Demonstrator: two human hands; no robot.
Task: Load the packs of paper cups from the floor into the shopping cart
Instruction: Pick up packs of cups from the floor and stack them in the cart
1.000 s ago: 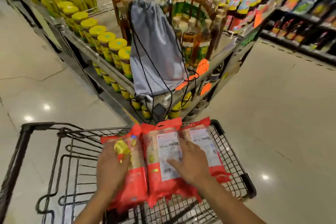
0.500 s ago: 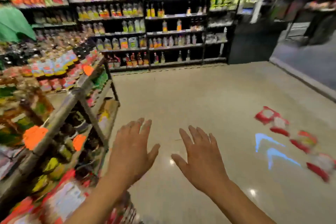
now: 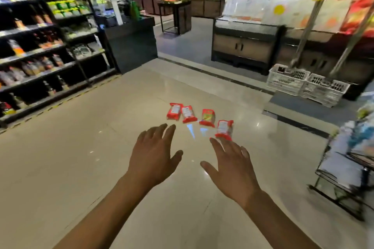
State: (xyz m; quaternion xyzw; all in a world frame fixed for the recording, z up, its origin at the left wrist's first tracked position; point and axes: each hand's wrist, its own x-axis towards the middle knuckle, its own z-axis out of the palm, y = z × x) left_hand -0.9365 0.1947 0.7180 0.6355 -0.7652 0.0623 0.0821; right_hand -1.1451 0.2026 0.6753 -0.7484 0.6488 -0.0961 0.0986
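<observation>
Four red packs of paper cups lie on the pale tiled floor (image 3: 70, 157) in a loose row, ahead of both hands. The two leftmost packs (image 3: 174, 111) (image 3: 188, 114) lie side by side, touching or nearly so; the third pack (image 3: 207, 117) sits just to their right with a small gap, and the fourth pack (image 3: 224, 129) lies nearest the person, furthest right in the row.

Both hands are held out palm-down above the floor, empty, fingers spread and thumbs pointing inward toward each other. The left hand (image 3: 153, 157) hovers below and a little left of the two leftmost packs, its fingertips (image 3: 171, 127) pointing toward them but apart from them. The right hand (image 3: 232, 166) reaches toward the fourth pack; in this view its longest fingertip overlaps the pack's near red edge, though whether it actually touches cannot be told, since the hand appears to be above the floor.

Two small bluish reflections (image 3: 191, 130) gleam on the tiles between the packs and the hands. Stocked shelves (image 3: 40, 50) run along the left, two white plastic crates (image 3: 307, 83) stand on the floor further back on the right, and a blurred wire rack (image 3: 348, 178) fills the right edge.
</observation>
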